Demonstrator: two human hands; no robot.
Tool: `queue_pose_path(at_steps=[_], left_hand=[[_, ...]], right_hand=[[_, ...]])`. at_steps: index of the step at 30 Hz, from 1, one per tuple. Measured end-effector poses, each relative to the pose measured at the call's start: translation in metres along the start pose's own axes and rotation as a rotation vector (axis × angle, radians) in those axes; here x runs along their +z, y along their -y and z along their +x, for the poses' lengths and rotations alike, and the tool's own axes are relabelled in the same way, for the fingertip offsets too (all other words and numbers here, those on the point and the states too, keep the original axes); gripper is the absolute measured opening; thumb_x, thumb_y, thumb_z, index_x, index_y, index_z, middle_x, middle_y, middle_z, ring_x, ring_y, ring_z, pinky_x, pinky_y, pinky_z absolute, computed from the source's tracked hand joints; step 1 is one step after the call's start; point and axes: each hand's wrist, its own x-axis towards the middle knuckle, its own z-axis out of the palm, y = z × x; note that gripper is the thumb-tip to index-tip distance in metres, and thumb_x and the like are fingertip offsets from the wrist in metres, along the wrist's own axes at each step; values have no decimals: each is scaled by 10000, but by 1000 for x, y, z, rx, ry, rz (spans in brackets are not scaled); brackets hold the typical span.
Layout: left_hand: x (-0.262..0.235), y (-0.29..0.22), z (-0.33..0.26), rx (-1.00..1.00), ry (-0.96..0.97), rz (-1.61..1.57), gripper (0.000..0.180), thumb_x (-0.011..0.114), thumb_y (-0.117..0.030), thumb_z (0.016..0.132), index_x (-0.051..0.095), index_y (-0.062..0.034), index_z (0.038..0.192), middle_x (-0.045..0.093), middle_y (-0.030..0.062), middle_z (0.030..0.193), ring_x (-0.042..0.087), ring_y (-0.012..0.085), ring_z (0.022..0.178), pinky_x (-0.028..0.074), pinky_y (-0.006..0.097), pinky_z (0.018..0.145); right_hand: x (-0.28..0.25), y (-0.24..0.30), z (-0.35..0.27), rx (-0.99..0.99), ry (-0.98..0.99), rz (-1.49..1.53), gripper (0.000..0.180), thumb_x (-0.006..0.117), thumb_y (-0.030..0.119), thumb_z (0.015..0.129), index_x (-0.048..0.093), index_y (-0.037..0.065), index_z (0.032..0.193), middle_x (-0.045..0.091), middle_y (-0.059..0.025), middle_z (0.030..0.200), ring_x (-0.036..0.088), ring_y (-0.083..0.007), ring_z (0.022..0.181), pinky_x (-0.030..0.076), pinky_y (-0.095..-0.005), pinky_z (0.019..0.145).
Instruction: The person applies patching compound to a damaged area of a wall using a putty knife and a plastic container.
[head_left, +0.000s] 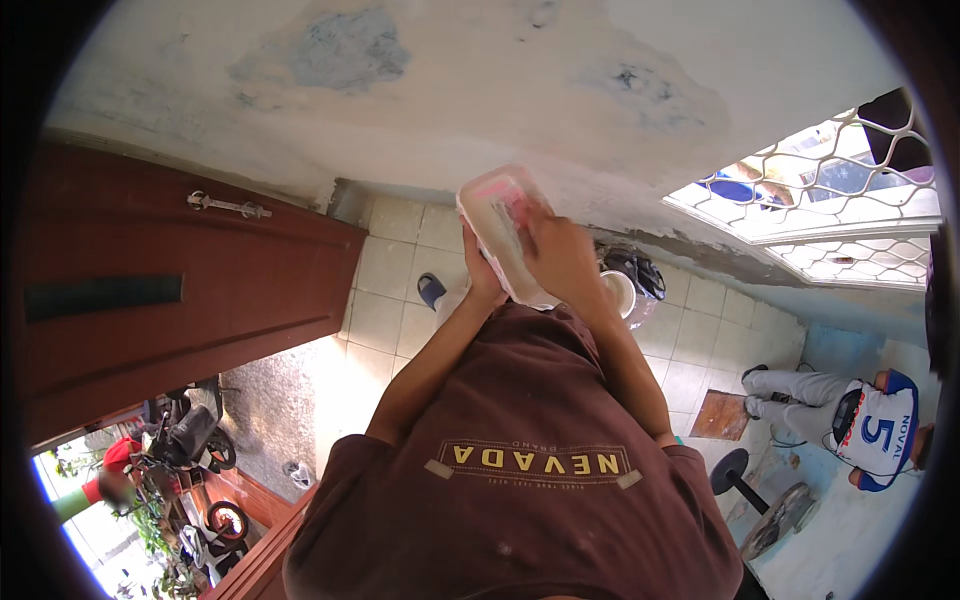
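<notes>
My left hand (pixel 482 264) grips the long side of a shallow pinkish plastic tub (pixel 497 178), held tilted in front of my chest. Pale paste is smeared across its inside, with pink showing through at the far end. Over the tub's right side, my right hand (pixel 562 256) is closed with its fingers bent down toward the paste. Motion blurs those fingertips, and whatever they hold is too smeared to make out. Beyond the tub rises a pale wall (pixel 480 90) with rough grey patches (pixel 355 48).
A white bucket (pixel 619 293) stands on the tiled floor beside a black bag (pixel 637 270). One dark sandal (pixel 431 290) shows at left. A brown door (pixel 120 240) fills the left side, with motorbikes outside. A grilled window (pixel 830 190) and another person (pixel 870 430) are at right.
</notes>
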Motion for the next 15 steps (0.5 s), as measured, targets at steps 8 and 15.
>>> queue_pose_path(at_steps=[8,15], left_hand=[[11,-4,6,21,-138,7,692,275,-652,1035,359,-168,1522,477,88,1480,500,279,1339,447,437,1100],[12,11,12,-64,-81,153,719,253,-643,1043,306,-144,1558,429,98,1535,450,280,1393,388,434,1152]], right_hand=[[-22,-2,1,82,-51,-66,246,525,207,987,632,-4,1059,688,-220,821,666,-421,700,515,-512,607],[16,-21,17,32,-116,-156,209,574,186,957,642,-1,1020,689,-242,843,663,-444,725,515,-537,631]])
